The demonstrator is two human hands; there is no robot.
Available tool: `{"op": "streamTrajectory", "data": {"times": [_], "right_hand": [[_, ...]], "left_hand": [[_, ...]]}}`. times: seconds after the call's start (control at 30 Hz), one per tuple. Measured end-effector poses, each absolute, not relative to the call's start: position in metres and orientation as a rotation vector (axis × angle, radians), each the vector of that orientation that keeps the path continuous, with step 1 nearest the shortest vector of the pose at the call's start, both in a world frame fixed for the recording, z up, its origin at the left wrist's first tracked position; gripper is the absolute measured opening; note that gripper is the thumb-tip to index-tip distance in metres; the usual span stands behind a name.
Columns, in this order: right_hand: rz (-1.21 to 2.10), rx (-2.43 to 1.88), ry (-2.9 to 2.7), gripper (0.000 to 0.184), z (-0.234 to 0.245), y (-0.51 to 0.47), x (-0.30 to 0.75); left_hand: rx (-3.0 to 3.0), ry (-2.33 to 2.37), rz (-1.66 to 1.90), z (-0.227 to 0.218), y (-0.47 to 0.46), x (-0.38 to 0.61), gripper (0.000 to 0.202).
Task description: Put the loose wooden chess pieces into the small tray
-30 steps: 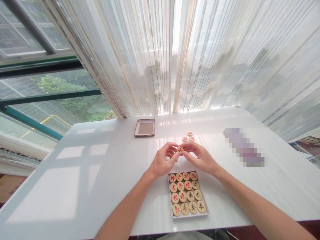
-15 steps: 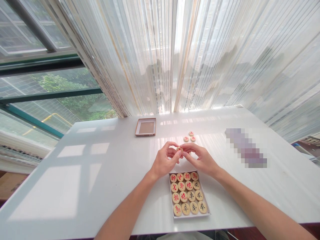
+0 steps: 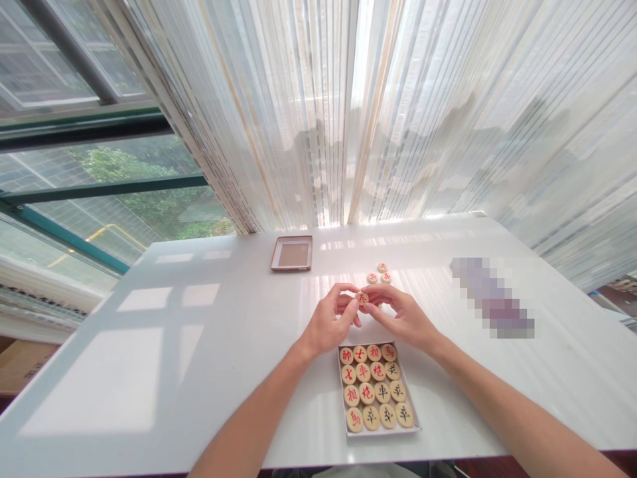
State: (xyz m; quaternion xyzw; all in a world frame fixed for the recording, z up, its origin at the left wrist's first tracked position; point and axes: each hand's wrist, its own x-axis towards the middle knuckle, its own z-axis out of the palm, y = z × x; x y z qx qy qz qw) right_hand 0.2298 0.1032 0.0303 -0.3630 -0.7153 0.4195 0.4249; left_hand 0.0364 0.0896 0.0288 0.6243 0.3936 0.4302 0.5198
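Note:
Between my two hands I hold a round wooden Chinese chess piece (image 3: 361, 299) with a red character facing up. The fingers and thumb of my left hand (image 3: 329, 320) pinch its left side. My right hand (image 3: 402, 315) grips it from the right. Just below the hands lies a shallow white box (image 3: 383, 435) filled with rows of chess pieces (image 3: 365, 372), some lettered red and some black. Beyond my right hand, three red-lettered pieces (image 3: 372, 278) rest in a small cluster on the table.
An upturned box lid (image 3: 292, 254) with a brown rim lies toward the back of the white table (image 3: 223, 385). A blurred-out purplish object (image 3: 492, 299) lies on the right. String curtains (image 3: 338, 133) hang behind the table's far edge, with a window (image 3: 139, 166) at the left.
The held chess piece has turned so its red character shows more fully. Both hands stay in nearly the same place; the view has shifted slightly.

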Motion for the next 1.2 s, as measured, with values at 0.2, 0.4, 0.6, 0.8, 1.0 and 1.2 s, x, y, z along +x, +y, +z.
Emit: {"op": "streamTrajectory", "data": {"times": [0.2, 0.4, 0.6, 0.8, 1.0, 1.2], "right_hand": [[1.074, -0.924, -1.761, 0.021, 0.0319, 0.1047, 0.2314], [1.077, -0.929, -1.757, 0.020, 0.0304, 0.1063, 0.2330], [1.069, -0.957, -1.763, 0.017, 0.0328, 0.1063, 0.2318], [1.035, -1.019, -1.745, 0.017, 0.0343, 0.1049, 0.2309], [1.037, -0.959, -1.759, 0.015, 0.0320, 0.1053, 0.2332], [1.044, -0.934, -1.764, 0.021, 0.0315, 0.1041, 0.2326]], "left_hand": [[1.519, 0.949, 1.005, 0.0271, 0.0891, 0.0363, 0.030], [1.568, 0.993, 1.004, 0.0292, 0.0880, 0.0371, 0.031], [1.725, 1.042, 0.961, 0.0309, 0.0835, 0.0373, 0.027], [1.785, 1.035, 0.941, 0.0297, 0.0837, 0.0377, 0.026], [1.710, 1.017, 0.968, 0.0273, 0.0867, 0.0375, 0.028], [1.623, 1.004, 0.986, 0.0303, 0.0873, 0.0362, 0.031]]}}
